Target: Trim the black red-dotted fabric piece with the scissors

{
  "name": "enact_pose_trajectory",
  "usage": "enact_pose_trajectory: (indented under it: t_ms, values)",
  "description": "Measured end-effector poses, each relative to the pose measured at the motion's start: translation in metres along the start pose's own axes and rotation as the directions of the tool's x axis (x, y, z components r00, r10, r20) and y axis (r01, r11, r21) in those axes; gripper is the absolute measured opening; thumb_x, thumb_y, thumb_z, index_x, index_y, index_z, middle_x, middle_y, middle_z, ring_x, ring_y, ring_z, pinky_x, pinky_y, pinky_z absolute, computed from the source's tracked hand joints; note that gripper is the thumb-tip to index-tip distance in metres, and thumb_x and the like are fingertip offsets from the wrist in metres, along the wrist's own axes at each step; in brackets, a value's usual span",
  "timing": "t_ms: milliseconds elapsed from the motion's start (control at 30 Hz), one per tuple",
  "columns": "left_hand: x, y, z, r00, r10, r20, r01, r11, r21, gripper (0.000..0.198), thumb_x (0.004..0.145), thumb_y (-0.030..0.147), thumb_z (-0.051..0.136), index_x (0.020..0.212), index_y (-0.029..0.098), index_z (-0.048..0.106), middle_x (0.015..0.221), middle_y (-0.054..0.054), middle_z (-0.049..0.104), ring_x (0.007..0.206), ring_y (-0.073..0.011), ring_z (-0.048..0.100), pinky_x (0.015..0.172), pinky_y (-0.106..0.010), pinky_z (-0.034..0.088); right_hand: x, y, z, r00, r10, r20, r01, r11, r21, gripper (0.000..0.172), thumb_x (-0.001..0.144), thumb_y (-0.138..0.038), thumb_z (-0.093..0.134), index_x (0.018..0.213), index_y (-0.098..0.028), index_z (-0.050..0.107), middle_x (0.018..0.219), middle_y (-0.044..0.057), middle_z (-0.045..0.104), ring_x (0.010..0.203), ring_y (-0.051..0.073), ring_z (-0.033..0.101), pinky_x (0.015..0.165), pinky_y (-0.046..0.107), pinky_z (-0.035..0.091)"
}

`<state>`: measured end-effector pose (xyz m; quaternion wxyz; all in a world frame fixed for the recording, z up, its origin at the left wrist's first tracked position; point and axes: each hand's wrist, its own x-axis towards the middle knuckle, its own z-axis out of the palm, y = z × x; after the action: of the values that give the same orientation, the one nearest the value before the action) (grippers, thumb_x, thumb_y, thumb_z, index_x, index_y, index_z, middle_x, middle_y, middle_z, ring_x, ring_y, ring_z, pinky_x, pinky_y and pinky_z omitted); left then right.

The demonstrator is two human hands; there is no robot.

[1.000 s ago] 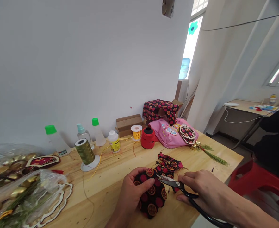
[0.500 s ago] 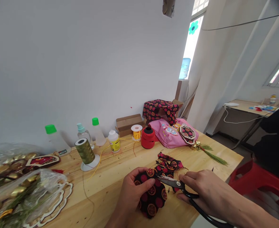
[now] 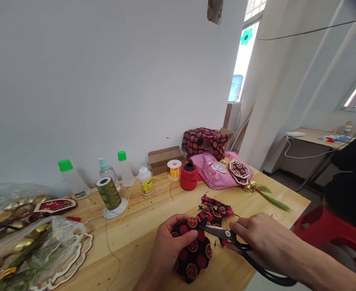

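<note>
My left hand presses and grips a piece of black fabric with red and orange circles on the wooden table. In my right hand are black-handled scissors, blades nearly closed and pointing left at the fabric's upper edge. Just beyond the blades lie cut scraps of the same fabric.
Along the wall stand squeeze bottles, a gold thread cone, a glue bottle, a yellow spool, a red spool, a pink bag and cardboard boxes. Plastic bags of ornaments fill the left. A red stool stands right.
The scissors and my right hand have shifted slightly left and up along the fabric edge. My left hand holds the fabric in the same place.
</note>
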<state>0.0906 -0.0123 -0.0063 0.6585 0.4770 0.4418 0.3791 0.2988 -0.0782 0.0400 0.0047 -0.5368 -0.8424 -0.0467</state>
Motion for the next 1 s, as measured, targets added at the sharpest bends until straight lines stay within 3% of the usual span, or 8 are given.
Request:
enact_pose_trajectory:
  t_ms: [167, 300, 433, 667, 767, 867, 933, 1000]
  values:
    - [0.000, 0.000, 0.000, 0.999, 0.000, 0.039, -0.001, 1.000, 0.018, 0.031, 0.050, 0.021, 0.078, 0.077, 0.017, 0.064, 0.061, 0.001, 0.071, 0.054, -0.0125, 0.061, 0.052, -0.021, 0.046, 0.003, 0.012, -0.011, 0.995, -0.063, 0.073, 0.062, 0.998, 0.011, 0.017, 0.087, -0.028, 0.048, 0.082, -0.016, 0.060, 0.065, 0.005, 0.067, 0.051, 0.018, 0.061, 0.043, 0.029, 0.023]
    - [0.003, 0.000, -0.001, 0.997, -0.007, 0.071, 0.005, 1.000, 0.021, 0.033, 0.050, 0.020, 0.079, 0.080, 0.017, 0.065, 0.065, 0.000, 0.072, 0.056, -0.0126, 0.062, 0.054, -0.022, 0.047, 0.005, 0.021, -0.018, 0.990, -0.099, 0.100, 0.074, 0.970, 0.231, 0.023, 0.080, -0.041, 0.059, 0.085, -0.019, 0.062, 0.070, 0.002, 0.067, 0.056, 0.015, 0.058, 0.047, 0.023, 0.030]
    - [0.005, 0.001, -0.003, 0.996, -0.011, 0.090, 0.011, 1.000, 0.007, 0.032, 0.050, 0.021, 0.079, 0.079, 0.016, 0.066, 0.065, 0.000, 0.072, 0.057, -0.0122, 0.062, 0.055, -0.022, 0.048, 0.001, 0.028, -0.014, 0.988, -0.094, 0.120, 0.040, 0.919, 0.393, 0.027, 0.074, -0.046, 0.064, 0.083, -0.021, 0.062, 0.061, -0.005, 0.056, 0.048, 0.010, 0.042, 0.045, 0.021, 0.028]
    - [0.005, -0.001, -0.004, 0.997, -0.012, 0.070, 0.015, 0.998, -0.055, 0.029, 0.049, 0.025, 0.080, 0.072, 0.015, 0.066, 0.059, -0.003, 0.072, 0.049, -0.0127, 0.062, 0.049, -0.022, 0.047, -0.013, 0.034, -0.004, 0.992, 0.019, 0.127, -0.091, 0.802, 0.590, 0.032, 0.068, -0.048, 0.068, 0.083, -0.021, 0.059, 0.059, -0.008, 0.041, 0.052, 0.010, 0.032, 0.045, 0.020, 0.025]
    - [0.004, -0.002, -0.003, 0.998, 0.020, 0.060, -0.014, 0.996, -0.091, 0.030, 0.048, 0.030, 0.080, 0.067, 0.015, 0.062, 0.056, -0.004, 0.072, 0.047, -0.0171, 0.063, 0.047, -0.027, 0.049, -0.018, 0.028, -0.001, 0.993, 0.074, 0.096, -0.118, 0.758, 0.641, 0.039, 0.070, -0.052, 0.064, 0.091, -0.020, 0.060, 0.061, -0.005, 0.045, 0.053, 0.012, 0.037, 0.046, 0.021, 0.030]
    - [0.002, 0.001, -0.002, 0.998, 0.051, 0.044, -0.045, 0.991, -0.128, 0.032, 0.049, 0.033, 0.080, 0.067, 0.016, 0.060, 0.061, -0.005, 0.073, 0.052, -0.0204, 0.066, 0.050, -0.030, 0.051, -0.018, 0.013, 0.003, 0.977, 0.212, 0.017, -0.172, 0.742, 0.648, 0.034, 0.075, -0.049, 0.059, 0.089, -0.018, 0.061, 0.062, -0.002, 0.050, 0.055, 0.014, 0.044, 0.051, 0.023, 0.037]
    - [0.001, 0.002, -0.002, 0.998, 0.051, 0.030, -0.046, 0.990, -0.134, 0.030, 0.051, 0.033, 0.079, 0.068, 0.016, 0.060, 0.062, -0.004, 0.073, 0.052, -0.0186, 0.065, 0.049, -0.028, 0.050, -0.014, 0.000, 0.008, 0.950, 0.312, -0.032, -0.197, 0.675, 0.711, 0.027, 0.078, -0.043, 0.057, 0.086, -0.018, 0.060, 0.061, -0.002, 0.053, 0.056, 0.014, 0.048, 0.052, 0.024, 0.040]
    - [0.000, 0.004, -0.002, 0.999, 0.044, 0.015, -0.042, 0.991, -0.127, 0.029, 0.052, 0.031, 0.079, 0.070, 0.016, 0.062, 0.061, -0.003, 0.072, 0.052, -0.0156, 0.063, 0.049, -0.024, 0.048, -0.005, -0.013, 0.012, 0.922, 0.382, -0.066, -0.170, 0.549, 0.818, 0.022, 0.078, -0.038, 0.057, 0.086, -0.018, 0.058, 0.063, -0.001, 0.056, 0.056, 0.014, 0.051, 0.051, 0.023, 0.042]
